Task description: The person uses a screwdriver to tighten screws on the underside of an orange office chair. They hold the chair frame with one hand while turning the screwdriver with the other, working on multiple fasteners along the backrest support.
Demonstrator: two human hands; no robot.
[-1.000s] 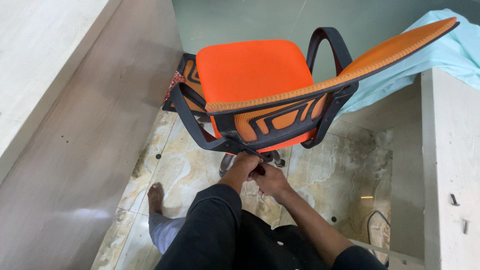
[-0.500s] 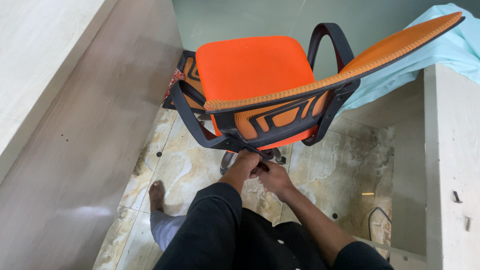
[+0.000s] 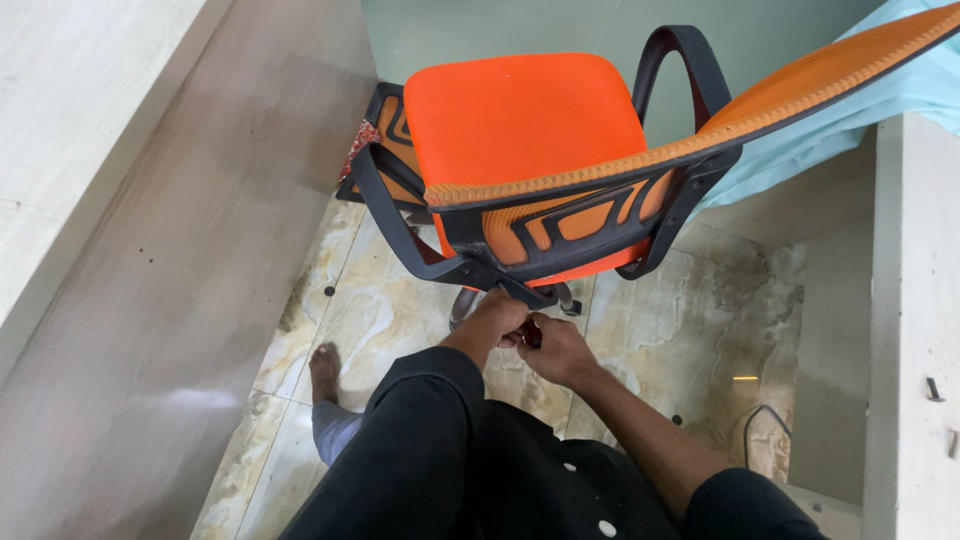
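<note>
A: Going left to right, what did the head view show?

B: At the far left ran a pale counter [image 3: 60, 150] with a smooth brown panel below it, and a bare foot [image 3: 325, 370] stood on the marbled floor tiles [image 3: 700, 330]. In the middle was the orange office chair [image 3: 530, 130], tilted with its mesh back towards the camera and its black armrests on either side.

A: And the hands?

B: Both were together just under the black frame at the bottom of the chair back. The left hand [image 3: 495, 318] was curled tight, its grip closed against the frame's lower edge. The right hand [image 3: 558, 350] was touching it, fingers pinched on a small dark piece between the two hands. I could not tell what that piece was.

A: Which step did that look like?

B: By my judgement, work on a fitting where the back meets the base, part way through.

A: What would the next move call for?

B: Probably a steady hold on the frame with the left while the right turned or pressed the small piece, as the chair could roll.

A: Further right?

B: A light blue cloth [image 3: 900, 90] behind the chair and a pale panel [image 3: 915, 330] at the edge.
</note>
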